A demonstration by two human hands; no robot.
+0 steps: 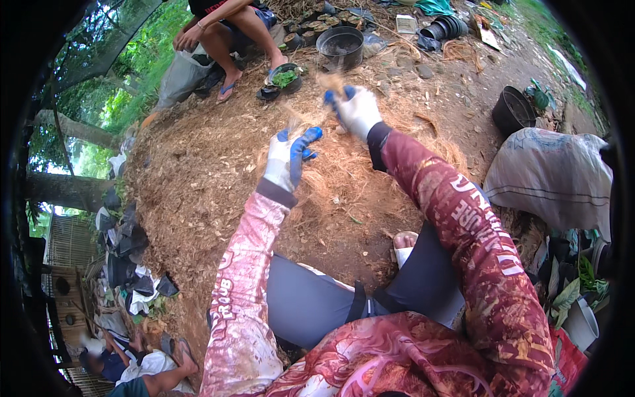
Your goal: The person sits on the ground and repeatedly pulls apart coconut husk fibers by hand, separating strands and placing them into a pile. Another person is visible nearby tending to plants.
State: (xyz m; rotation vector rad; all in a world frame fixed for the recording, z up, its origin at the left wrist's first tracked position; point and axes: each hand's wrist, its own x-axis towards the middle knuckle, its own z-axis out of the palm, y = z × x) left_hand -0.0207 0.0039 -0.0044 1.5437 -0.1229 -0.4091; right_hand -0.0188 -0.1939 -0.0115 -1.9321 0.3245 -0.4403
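Near the black tub [341, 61], the right hand [359, 113] had its fingers clamped on brown fibre [332, 83]; whether the curled left hand [286, 156] gripped any, I couldn't tell. Hard tugging risked flinging strands tubward.

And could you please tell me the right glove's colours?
The right glove is white and blue; the head view shows it best.
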